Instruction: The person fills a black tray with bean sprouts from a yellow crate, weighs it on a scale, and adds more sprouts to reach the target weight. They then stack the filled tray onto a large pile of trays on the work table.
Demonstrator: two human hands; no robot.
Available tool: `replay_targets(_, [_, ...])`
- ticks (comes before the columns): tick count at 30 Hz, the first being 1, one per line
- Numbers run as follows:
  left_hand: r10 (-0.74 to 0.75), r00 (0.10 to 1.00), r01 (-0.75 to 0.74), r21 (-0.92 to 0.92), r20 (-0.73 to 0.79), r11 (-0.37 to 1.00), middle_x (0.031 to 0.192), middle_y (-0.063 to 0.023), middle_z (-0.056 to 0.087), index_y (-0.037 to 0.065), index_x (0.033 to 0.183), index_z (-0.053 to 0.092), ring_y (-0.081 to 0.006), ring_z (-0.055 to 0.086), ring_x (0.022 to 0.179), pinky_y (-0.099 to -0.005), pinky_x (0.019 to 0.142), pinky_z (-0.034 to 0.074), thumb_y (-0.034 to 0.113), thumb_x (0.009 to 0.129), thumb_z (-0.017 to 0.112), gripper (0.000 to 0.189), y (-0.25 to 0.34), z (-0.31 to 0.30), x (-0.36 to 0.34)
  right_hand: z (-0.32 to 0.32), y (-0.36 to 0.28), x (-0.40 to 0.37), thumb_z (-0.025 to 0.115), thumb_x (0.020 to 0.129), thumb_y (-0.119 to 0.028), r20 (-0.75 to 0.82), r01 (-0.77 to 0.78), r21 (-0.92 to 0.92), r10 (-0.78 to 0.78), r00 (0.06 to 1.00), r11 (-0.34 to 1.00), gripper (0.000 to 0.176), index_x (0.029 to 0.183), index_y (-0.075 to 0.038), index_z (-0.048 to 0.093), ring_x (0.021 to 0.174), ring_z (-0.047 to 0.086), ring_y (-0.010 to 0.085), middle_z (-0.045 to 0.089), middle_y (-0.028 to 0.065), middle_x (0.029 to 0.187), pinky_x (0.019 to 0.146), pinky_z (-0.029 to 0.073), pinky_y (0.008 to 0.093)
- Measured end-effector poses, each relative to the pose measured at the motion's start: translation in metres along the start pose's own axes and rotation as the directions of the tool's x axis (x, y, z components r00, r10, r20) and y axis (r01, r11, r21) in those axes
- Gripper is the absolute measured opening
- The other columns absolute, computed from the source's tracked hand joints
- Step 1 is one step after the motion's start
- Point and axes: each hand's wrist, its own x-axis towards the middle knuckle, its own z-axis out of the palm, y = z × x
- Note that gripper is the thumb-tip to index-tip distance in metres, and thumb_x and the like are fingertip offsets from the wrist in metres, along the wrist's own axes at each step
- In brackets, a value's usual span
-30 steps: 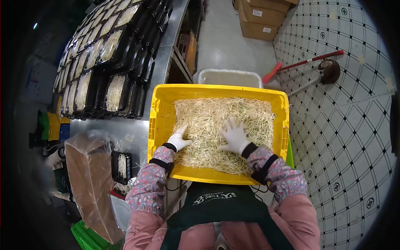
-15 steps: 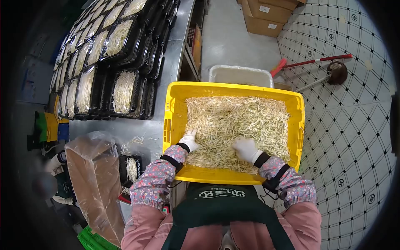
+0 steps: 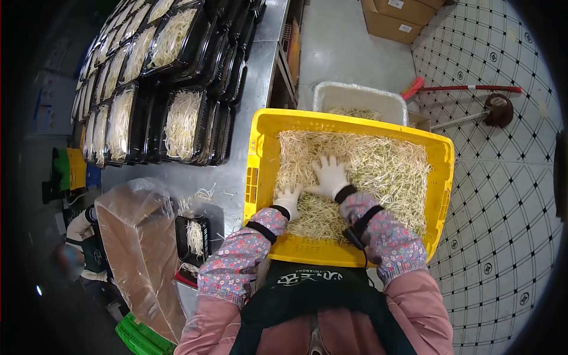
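Note:
A yellow plastic crate (image 3: 349,254) full of pale bean sprouts (image 3: 387,177) stands in front of me. My right hand (image 3: 330,177), in a white glove, lies on the sprouts left of the crate's middle with its fingers spread. Close beside it, at the crate's left side, my left hand (image 3: 289,201), gloved too, rests on the sprouts with its fingers apart. Neither hand has anything gripped in it.
Stacked black trays of sprouts (image 3: 183,124) fill the metal table (image 3: 236,130) on the left. Nearer are a small black tray (image 3: 193,239) and a plastic-lined carton (image 3: 139,248). Behind the crate stands a white tub (image 3: 361,94). Another person (image 3: 89,248) is at far left.
My right hand has moved left and away from me across the sprouts, its fingers now spread. The left hand stays by the crate's left side. The whole view has shifted slightly.

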Motion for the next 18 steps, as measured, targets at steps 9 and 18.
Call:
replay_targets(9, [0.457,0.741,-0.494,-0.061,0.491,0.867,0.143,-0.0291,0.037,0.004,0.147,0.029,-0.0412,0.046,0.126,-0.0424,0.105,0.040,0.039,0.069,0.077,0.099,-0.003,0.012,-0.047,0.008,0.011,-0.118,0.075,0.069,-0.035,0.198,0.600,-0.022,-0.584,0.787,0.800,0.078,0.138,-0.015,0.044,0.132,0.037,0.0396,0.039,0.0189,0.143,0.096,0.039,0.0582])
replay_targets(18, [-0.088,0.991,0.052,0.324,0.096,0.944,0.129,-0.0332,0.044,-0.011,0.131,0.031,-0.0401,0.059,0.112,-0.0427,0.091,0.051,0.043,0.060,0.087,0.105,0.034,0.034,-0.026,0.060,-0.009,-0.095,0.066,0.077,-0.019,-0.093,0.365,-0.160,-0.382,0.919,0.917,0.065,0.138,-0.018,0.044,0.115,0.050,0.0455,0.041,0.0164,0.138,0.083,0.046,0.0566])
